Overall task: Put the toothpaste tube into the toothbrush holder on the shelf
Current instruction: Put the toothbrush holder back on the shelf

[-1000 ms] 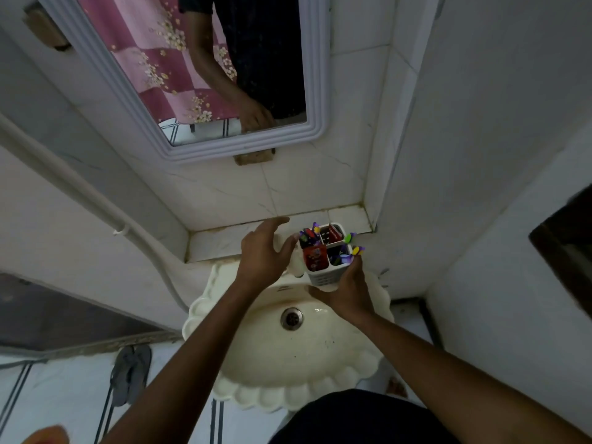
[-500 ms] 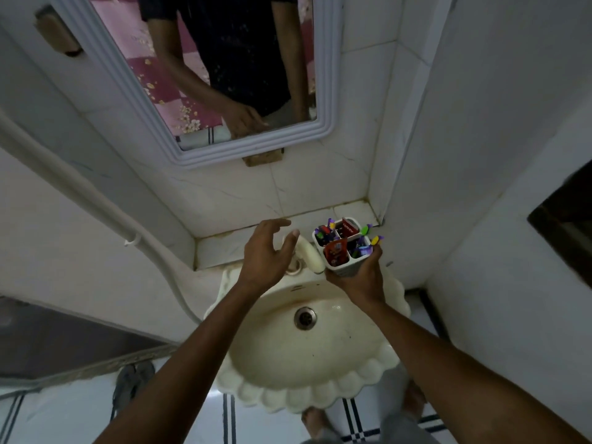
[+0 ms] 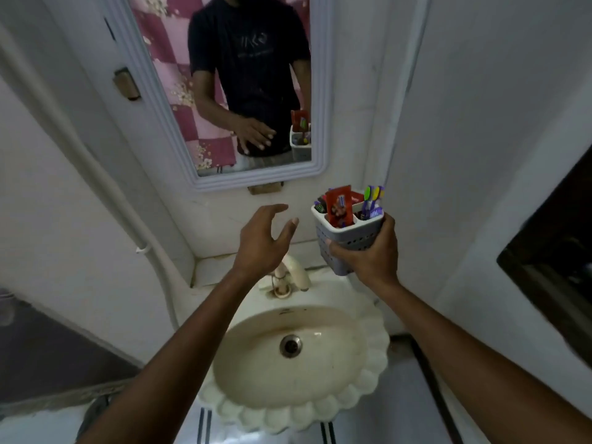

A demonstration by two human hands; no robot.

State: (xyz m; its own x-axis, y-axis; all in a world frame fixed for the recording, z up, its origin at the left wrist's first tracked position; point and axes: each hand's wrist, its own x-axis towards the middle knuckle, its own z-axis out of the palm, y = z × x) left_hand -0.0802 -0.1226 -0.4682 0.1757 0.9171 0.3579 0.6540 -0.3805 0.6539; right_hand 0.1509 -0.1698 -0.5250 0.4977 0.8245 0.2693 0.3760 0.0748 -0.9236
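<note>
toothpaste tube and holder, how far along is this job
Done: the red toothpaste tube stands in the toothbrush holder. In hand: the right hand grips the holder in the air above the sink; the left hand is open and empty. Left: setting the holder on the shelf.

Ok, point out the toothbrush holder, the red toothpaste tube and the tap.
toothbrush holder point(image 3: 347, 241): head view, perforated front wall.
toothpaste tube point(image 3: 339, 209): head view, red printed face.
tap point(image 3: 296, 270): head view, spout.
</note>
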